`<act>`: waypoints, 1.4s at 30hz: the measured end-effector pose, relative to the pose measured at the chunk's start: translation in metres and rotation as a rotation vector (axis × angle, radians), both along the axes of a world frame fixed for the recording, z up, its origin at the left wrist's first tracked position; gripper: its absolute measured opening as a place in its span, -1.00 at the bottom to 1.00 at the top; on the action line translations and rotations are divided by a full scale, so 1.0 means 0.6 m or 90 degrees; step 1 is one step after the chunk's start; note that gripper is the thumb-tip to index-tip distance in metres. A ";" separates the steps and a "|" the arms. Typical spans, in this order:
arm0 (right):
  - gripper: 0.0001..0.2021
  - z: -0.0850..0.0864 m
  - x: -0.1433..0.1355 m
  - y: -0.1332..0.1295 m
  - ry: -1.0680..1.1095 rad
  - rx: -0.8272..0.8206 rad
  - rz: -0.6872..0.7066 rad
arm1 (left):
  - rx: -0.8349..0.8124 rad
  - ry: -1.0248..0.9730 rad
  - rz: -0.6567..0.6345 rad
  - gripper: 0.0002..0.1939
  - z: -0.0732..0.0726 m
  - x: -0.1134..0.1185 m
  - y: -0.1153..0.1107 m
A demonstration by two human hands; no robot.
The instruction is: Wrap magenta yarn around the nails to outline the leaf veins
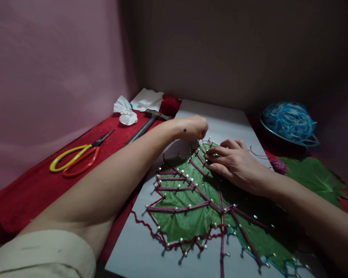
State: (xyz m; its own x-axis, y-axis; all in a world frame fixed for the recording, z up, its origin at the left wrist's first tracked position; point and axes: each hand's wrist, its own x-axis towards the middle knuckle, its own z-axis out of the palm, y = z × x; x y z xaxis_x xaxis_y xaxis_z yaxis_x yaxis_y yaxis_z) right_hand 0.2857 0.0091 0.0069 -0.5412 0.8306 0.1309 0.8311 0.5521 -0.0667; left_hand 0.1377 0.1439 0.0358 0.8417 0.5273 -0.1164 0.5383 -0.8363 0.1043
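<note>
A large green leaf (179, 216) lies on a white board (142, 241), with nails round its edge and along its veins. Purple yarn (222, 241) runs between the nails; red and blue yarn follow parts of the lower edge. At the leaf's far tip my left hand (195, 128) is closed, its fingertips turned away, so what they hold is hidden. My right hand (234, 164) rests over the upper right of the leaf, fingers spread and touching the nails and yarn there. Thin purple thread shows between the two hands.
Scissors (87, 151) with yellow and orange handles and a hammer (143, 129) lie on the red cloth at left. Crumpled white paper (125, 112) sits behind. At right are blue yarn (290, 120) in a bowl, a purple yarn ball (279, 166) and another leaf (314, 179).
</note>
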 end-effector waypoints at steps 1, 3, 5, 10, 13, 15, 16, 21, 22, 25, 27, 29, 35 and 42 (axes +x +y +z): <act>-0.65 0.001 0.000 -0.001 0.007 -0.006 0.000 | 0.011 0.004 0.010 -0.73 0.000 -0.001 0.000; -0.68 0.002 0.002 -0.002 0.021 -0.015 0.004 | 0.024 0.007 0.020 -0.72 -0.004 -0.003 0.004; -0.68 0.004 0.008 0.002 0.054 -0.005 0.006 | 0.018 -0.005 0.009 -0.73 -0.010 -0.004 0.010; -0.68 0.017 0.028 0.053 0.187 0.048 -0.091 | 0.008 -0.054 -0.010 -0.74 -0.021 -0.007 0.023; -0.78 0.019 0.024 0.094 0.138 -0.008 -0.170 | 0.016 -0.069 -0.026 -0.74 -0.020 -0.008 0.023; -0.78 0.014 0.013 0.115 0.113 -0.056 -0.201 | 0.029 -0.076 -0.041 -0.76 -0.017 -0.009 0.022; -0.77 0.011 0.006 0.122 0.104 -0.064 -0.219 | 0.037 -0.076 -0.046 -0.77 -0.016 -0.009 0.021; -0.89 0.000 -0.017 0.137 0.077 -0.040 -0.248 | 0.057 -0.066 -0.039 -0.82 -0.012 -0.013 0.019; -0.90 0.001 -0.017 0.137 0.102 -0.040 -0.253 | 0.057 -0.066 -0.037 -0.82 -0.012 -0.014 0.019; -0.92 0.009 -0.010 0.136 0.236 -0.067 -0.298 | 0.040 -0.076 -0.044 -0.81 -0.015 -0.016 0.024; -0.95 0.015 -0.002 0.134 0.340 -0.092 -0.312 | 0.018 -0.086 -0.057 -0.81 -0.015 -0.018 0.027; -0.97 0.018 0.006 0.132 0.410 -0.112 -0.287 | 0.004 -0.088 -0.069 -0.80 -0.013 -0.020 0.027; -0.94 0.011 0.010 0.130 0.363 -0.075 -0.229 | 0.053 0.024 0.000 -0.79 0.005 -0.024 0.004; -0.87 0.007 0.006 0.134 0.288 -0.059 -0.270 | 0.058 0.035 0.003 -0.78 -0.014 -0.020 0.011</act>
State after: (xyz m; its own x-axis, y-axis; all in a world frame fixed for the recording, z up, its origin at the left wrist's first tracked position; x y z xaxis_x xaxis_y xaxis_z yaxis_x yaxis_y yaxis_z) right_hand 0.2892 0.0893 0.0111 -0.0699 0.9797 0.1879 0.8548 0.1559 -0.4950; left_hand 0.1258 0.1506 0.0273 0.8328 0.5419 -0.1128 0.5452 -0.8383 -0.0020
